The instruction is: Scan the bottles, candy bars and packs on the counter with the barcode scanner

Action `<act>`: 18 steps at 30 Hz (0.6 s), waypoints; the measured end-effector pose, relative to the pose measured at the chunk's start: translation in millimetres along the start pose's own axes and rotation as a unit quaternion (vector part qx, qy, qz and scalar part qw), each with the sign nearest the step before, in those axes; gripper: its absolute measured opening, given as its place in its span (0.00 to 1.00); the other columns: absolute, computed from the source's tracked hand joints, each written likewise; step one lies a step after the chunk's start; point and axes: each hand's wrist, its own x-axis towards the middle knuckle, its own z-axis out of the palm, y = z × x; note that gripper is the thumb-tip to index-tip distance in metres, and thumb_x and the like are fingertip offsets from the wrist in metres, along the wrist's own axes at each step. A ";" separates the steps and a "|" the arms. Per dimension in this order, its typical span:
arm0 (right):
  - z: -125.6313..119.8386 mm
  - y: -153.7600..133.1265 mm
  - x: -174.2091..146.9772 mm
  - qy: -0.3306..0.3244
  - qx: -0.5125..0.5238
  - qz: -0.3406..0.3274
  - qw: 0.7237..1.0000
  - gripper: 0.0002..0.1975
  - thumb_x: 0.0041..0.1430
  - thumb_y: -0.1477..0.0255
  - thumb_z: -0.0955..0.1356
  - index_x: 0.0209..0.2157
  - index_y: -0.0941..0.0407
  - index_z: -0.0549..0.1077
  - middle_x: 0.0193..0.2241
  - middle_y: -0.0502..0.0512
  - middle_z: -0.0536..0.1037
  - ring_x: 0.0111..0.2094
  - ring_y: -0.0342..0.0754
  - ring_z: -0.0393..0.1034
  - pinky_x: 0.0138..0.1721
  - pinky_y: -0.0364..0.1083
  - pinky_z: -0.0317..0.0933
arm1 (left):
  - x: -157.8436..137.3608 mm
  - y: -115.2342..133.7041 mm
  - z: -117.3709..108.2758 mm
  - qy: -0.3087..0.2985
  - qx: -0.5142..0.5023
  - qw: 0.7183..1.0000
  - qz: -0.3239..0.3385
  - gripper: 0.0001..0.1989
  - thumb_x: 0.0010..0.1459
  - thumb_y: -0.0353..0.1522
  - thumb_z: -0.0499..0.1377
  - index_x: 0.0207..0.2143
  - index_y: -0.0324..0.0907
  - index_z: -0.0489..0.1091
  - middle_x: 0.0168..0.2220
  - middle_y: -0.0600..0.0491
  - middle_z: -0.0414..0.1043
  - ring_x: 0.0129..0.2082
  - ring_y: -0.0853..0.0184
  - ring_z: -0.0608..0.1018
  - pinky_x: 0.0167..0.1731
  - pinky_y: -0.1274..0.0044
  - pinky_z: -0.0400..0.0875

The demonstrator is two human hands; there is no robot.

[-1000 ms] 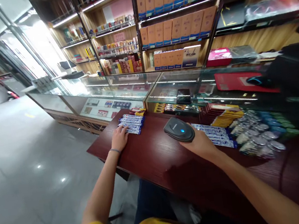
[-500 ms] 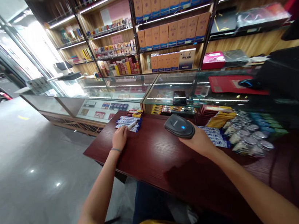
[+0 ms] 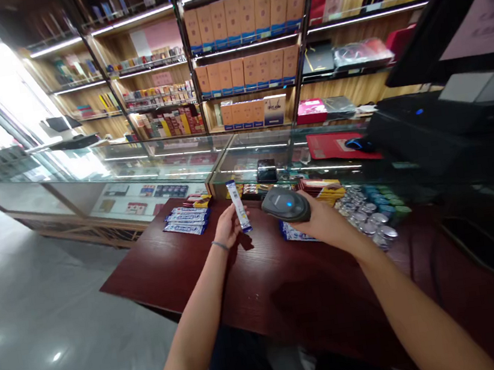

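My left hand [image 3: 228, 227] is closed on a slim white and blue snack packet [image 3: 238, 205], tilted upright over the table with a barcode showing near its top. Just right of it, my right hand [image 3: 319, 218] grips a dark barcode scanner [image 3: 286, 203] with a lit blue light, its head pointing left toward the packet. A pile of similar white and blue packets [image 3: 187, 220] lies to the left of my left hand. More such packets [image 3: 296, 231] lie partly hidden under the scanner and my right hand.
The dark red table [image 3: 163, 275] abuts a glass display counter [image 3: 162, 160]. To the right stand several silver-lidded jars [image 3: 373, 226], with yellow-brown packets [image 3: 332, 192] behind. A phone [image 3: 485, 246] lies far right, below a black monitor [image 3: 436, 32]. Stocked shelves line the back.
My left hand has lifted a packet from the left pile and brought it right, near the scanner. My right hand keeps hold of the scanner. The view has turned to the right.
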 end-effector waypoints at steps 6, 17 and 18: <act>-1.5 -6.1 0.0 -0.013 -0.051 0.000 0.999 0.25 0.48 0.69 0.77 0.50 0.47 0.76 0.36 0.52 0.86 0.40 0.60 0.82 0.37 0.49 0.71 | -3.3 -9.1 -0.3 -0.010 0.005 1.000 -0.016 0.19 0.67 0.41 0.62 0.53 0.38 0.72 0.49 0.40 0.80 0.39 0.62 0.85 0.27 0.79 0.79; -14.7 5.2 4.6 0.049 -0.001 0.030 0.998 0.26 0.52 0.67 0.73 0.55 0.51 0.74 0.41 0.56 0.85 0.47 0.62 0.80 0.44 0.56 0.73 | -1.3 -14.6 -1.5 -0.001 -0.050 0.996 -0.078 0.17 0.68 0.43 0.60 0.47 0.37 0.74 0.46 0.43 0.79 0.41 0.61 0.85 0.35 0.73 0.83; -20.1 4.0 4.3 0.059 0.004 0.033 0.998 0.25 0.53 0.67 0.73 0.54 0.52 0.75 0.41 0.57 0.85 0.46 0.62 0.80 0.43 0.55 0.73 | -1.3 -16.4 -1.3 0.005 -0.050 0.996 -0.076 0.17 0.68 0.43 0.60 0.47 0.38 0.74 0.46 0.43 0.79 0.42 0.61 0.84 0.36 0.72 0.83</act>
